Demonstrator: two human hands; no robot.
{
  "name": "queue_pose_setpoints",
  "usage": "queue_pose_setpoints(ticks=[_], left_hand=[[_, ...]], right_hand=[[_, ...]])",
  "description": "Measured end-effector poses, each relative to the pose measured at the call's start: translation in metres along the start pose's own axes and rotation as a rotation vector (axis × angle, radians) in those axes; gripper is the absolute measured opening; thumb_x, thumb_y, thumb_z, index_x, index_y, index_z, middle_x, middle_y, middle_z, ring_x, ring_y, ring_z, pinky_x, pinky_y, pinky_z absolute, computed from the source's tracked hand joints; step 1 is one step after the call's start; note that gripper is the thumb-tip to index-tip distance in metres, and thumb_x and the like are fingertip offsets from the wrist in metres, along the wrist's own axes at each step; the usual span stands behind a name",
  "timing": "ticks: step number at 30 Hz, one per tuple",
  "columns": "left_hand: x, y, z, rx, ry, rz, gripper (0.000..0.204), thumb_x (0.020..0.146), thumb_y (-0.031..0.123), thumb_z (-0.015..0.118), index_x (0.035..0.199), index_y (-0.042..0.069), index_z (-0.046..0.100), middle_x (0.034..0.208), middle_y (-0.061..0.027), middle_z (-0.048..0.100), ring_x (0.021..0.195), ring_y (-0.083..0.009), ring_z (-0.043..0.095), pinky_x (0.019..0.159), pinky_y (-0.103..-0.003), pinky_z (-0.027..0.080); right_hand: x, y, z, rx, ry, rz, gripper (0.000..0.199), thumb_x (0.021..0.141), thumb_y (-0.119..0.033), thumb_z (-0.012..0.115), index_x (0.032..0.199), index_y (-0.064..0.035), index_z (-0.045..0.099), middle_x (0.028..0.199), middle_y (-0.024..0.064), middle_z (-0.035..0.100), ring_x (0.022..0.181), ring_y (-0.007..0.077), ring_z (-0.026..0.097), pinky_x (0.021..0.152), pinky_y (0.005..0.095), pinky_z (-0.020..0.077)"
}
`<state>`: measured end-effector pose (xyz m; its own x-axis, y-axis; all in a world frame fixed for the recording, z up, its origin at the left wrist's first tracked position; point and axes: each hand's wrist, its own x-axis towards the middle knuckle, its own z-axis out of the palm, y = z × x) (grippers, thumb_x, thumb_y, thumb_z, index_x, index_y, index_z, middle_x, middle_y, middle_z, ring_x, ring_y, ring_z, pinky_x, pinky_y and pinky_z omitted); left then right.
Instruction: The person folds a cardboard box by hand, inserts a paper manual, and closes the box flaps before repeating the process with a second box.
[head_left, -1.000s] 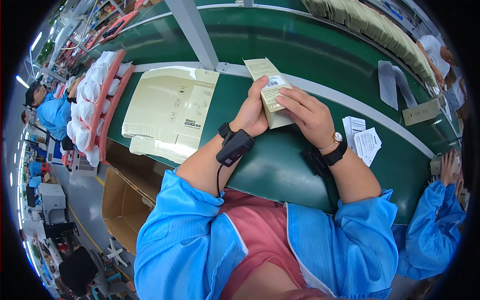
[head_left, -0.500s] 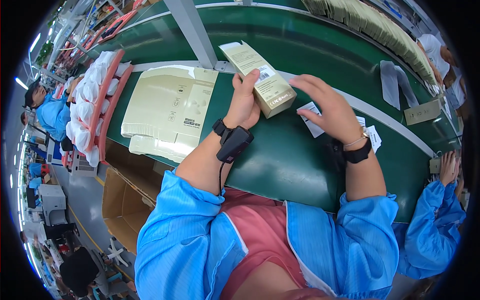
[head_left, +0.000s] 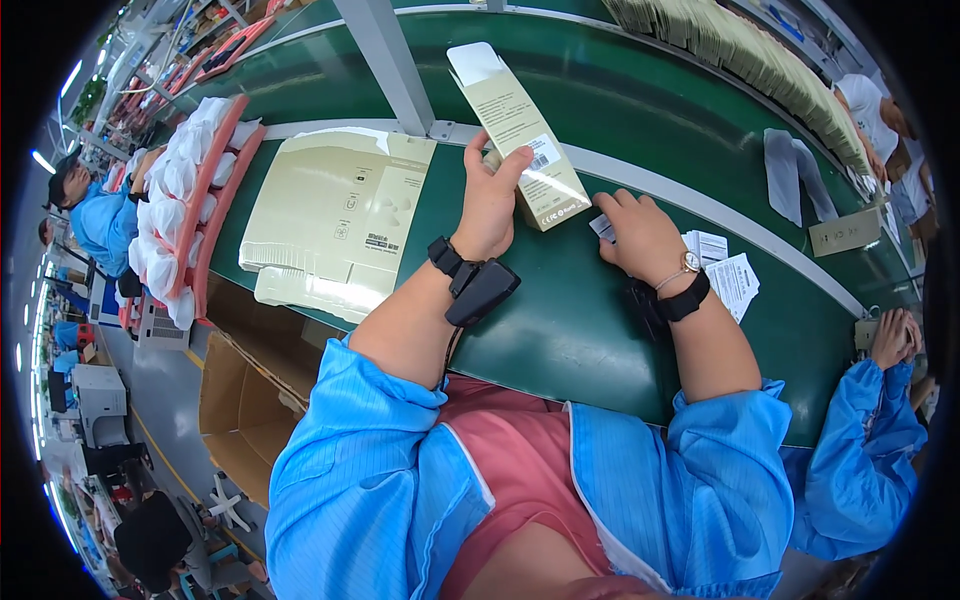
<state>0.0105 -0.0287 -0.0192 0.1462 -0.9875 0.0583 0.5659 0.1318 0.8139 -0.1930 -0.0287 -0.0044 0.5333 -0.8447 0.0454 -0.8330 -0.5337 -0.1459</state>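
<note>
Box [head_left: 510, 115] slants at upper centre, gripped by the left hand [head_left: 488, 205], while right of centre the right hand [head_left: 640, 238] pinches a slip [head_left: 602, 228] near papers [head_left: 733, 284], with post [head_left: 388, 65], flat cartons [head_left: 330, 215] and pink trays [head_left: 218, 175] toward upper left.

The beige box [head_left: 515, 112] near the desk's [head_left: 560, 345] far edge bears lines of small print, a white barcode label [head_left: 543, 152] and pale symbols at its near end. Flat cartons [head_left: 310, 205] by the desk's left edge show icons and a dark code; white slips [head_left: 735, 283] toward its right carry unreadably tiny print.
</note>
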Motion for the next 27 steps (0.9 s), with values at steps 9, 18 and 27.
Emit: queue_pose_setpoints(ticks=[9, 18, 27], left_hand=[[0.001, 0.005, 0.004, 0.003, 0.042, 0.006, 0.069, 0.088, 0.012, 0.063, 0.137, 0.003, 0.017, 0.126, -0.0167, 0.047, 0.113, -0.0227, 0.051, 0.095, -0.034, 0.045], [0.003, -0.008, 0.006, 0.04, 0.046, 0.088, 0.069, 0.084, 0.003, 0.063, 0.138, 0.008, 0.02, 0.121, -0.0147, 0.05, 0.109, -0.0218, 0.054, 0.09, -0.034, 0.048], [-0.008, 0.0, -0.003, 0.389, -0.291, 0.318, 0.082, 0.073, 0.005, 0.072, 0.14, 0.007, 0.024, 0.13, -0.0112, 0.044, 0.12, -0.0209, 0.046, 0.102, -0.035, 0.038]], right_hand=[[0.004, 0.012, -0.003, 0.054, -0.012, -0.049, 0.033, 0.072, -0.011, 0.061, 0.104, -0.0066, 0.06, 0.095, 0.0123, 0.059, 0.088, 0.0328, 0.057, 0.08, 0.041, 0.0489], [0.001, 0.029, -0.001, 0.085, 0.091, -0.056, 0.024, 0.073, -0.003, 0.053, 0.096, -0.0024, 0.061, 0.091, 0.0188, 0.063, 0.089, 0.0382, 0.059, 0.077, 0.0445, 0.0474], [-0.011, 0.004, -0.068, 0.147, 1.007, -0.175, 0.02, 0.078, 0.013, 0.054, 0.092, -0.0017, 0.059, 0.101, 0.0138, 0.06, 0.095, 0.0284, 0.059, 0.09, 0.0414, 0.0469]])
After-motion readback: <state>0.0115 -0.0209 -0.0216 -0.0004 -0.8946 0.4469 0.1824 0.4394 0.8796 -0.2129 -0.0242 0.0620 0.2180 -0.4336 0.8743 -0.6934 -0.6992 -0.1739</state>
